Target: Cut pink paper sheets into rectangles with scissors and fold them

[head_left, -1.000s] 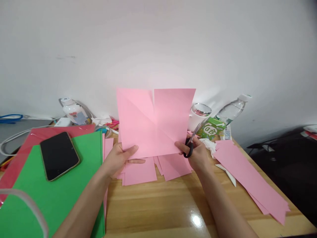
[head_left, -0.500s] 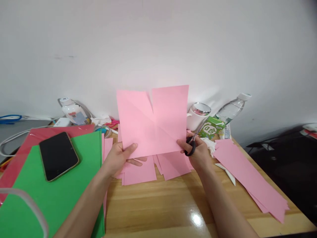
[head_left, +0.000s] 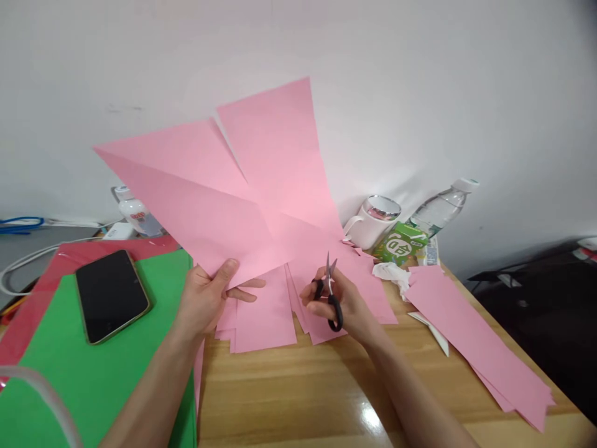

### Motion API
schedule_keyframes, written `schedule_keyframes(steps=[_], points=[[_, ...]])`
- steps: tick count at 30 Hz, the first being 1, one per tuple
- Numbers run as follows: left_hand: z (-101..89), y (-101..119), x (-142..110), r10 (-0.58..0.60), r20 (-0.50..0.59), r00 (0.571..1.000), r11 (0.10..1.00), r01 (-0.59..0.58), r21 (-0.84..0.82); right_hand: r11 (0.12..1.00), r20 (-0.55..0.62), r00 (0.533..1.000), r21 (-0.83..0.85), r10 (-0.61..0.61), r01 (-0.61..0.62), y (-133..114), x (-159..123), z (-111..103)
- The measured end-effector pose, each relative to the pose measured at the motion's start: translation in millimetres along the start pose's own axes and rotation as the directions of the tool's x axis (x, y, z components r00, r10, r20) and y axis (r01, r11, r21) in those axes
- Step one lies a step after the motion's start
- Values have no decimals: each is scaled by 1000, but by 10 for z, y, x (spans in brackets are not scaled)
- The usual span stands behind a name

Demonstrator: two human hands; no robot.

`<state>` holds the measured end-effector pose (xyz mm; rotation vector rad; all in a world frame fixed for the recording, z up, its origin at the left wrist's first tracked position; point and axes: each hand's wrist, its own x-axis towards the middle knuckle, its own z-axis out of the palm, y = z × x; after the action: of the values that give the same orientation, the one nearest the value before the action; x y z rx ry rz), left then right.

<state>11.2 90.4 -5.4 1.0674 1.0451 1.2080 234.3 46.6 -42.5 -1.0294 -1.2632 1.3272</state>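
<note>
A large pink paper sheet point(head_left: 275, 155), creased and slit from its top edge toward the middle, is pinched by its lower edge in my left hand point(head_left: 208, 298). It tilts up to the left above the table. My right hand point(head_left: 342, 305) holds a pair of scissors point(head_left: 333, 295) with black handles, the short metal blades pointing up and slightly apart. This hand is just below the sheet, apart from it. Under both hands, cut pink paper pieces point(head_left: 265, 320) lie on the wooden table point(head_left: 280, 398).
Green paper point(head_left: 41, 348) with a phone point(head_left: 112, 295) on it lies at left. A white mug point(head_left: 370, 224), a green box point(head_left: 400, 244) and a clear bottle point(head_left: 441, 208) stand back right. Pink strips point(head_left: 480, 339) lie along the right edge, near a crumpled tissue point(head_left: 392, 272).
My right hand has let go of the sheet and moved left and down, turning the scissors upright. The sheet has swung up and left in my left hand, its slit edge spreading.
</note>
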Motion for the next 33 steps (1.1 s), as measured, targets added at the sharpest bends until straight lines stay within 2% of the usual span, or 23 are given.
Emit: schedule_keyframes(steps=[4, 12, 16, 19, 25, 33], points=[[36, 19, -15, 9, -12, 1000, 1000, -9, -14, 996, 164, 982, -27, 92, -89, 47, -69, 151], [78, 96, -86, -76, 62, 995, 997, 76, -5, 982, 294, 946, 77, 140, -170, 71, -155, 186], [81, 96, -97, -70, 89, 994, 997, 71, -6, 990, 337, 936, 57, 101, -127, 2, -153, 184], [81, 83, -85, -72, 93, 993, 997, 74, -13, 994, 337, 939, 59, 70, -95, -29, -150, 206], [68, 34, -70, -97, 98, 990, 995, 96, 9, 992, 233, 969, 69, 86, -105, -24, -165, 262], [58, 4, -74, -97, 112, 989, 995, 94, 32, 993, 219, 972, 58, 86, -101, -38, -172, 274]])
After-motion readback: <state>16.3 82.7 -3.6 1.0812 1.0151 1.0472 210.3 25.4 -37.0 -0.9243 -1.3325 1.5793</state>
